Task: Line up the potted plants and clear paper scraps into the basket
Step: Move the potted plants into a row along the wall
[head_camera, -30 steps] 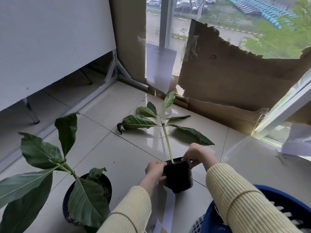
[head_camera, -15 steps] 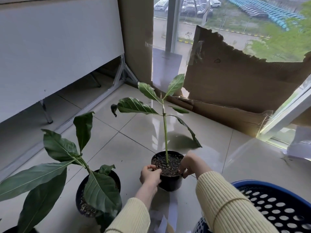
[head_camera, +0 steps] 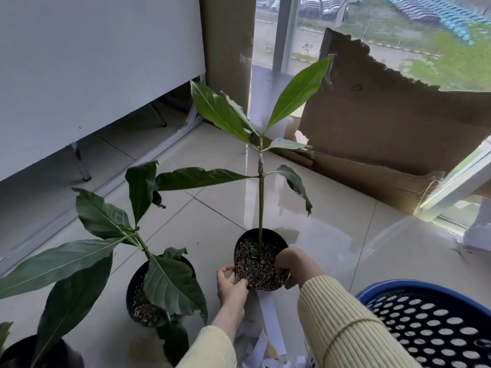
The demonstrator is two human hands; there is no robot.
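Much of the scene is cut off or covered. Only the rim of a third black pot [head_camera: 32,351] is seen at the lower left corner, and the leaves above it cannot be clearly assigned to one plant. The blue basket [head_camera: 430,325] is cut by the right and lower edges; through its perforated wall nothing can be made out inside. The white paper scraps [head_camera: 268,341] lie on the tiled floor [head_camera: 332,235] between the two sleeves and are partly hidden by the forearms. More white paper [head_camera: 478,235] is seen at the right edge, by the window frame, but its shape is unclear.

The tall potted plant [head_camera: 261,197] stands upright in the middle of the floor, its thin stem rising almost straight from the soil, with the long leaves spread to the left, to the right and upward toward the window. Its black pot [head_camera: 259,261] is filled with dark soil mixed with pale chips. The bottom of this pot is hidden, so it cannot be told whether it rests on the floor.

The pot is held at its near rim from both sides. The left hand [head_camera: 231,286] is closed on the left rim, thumb above and fingers under. The right hand [head_camera: 293,266] is curled over the right rim, its fingertips lying on the soil.

Just to the left, a second potted plant [head_camera: 159,282] stands in its own black pot, also with soil, its broad dark leaves covering most of the opening.
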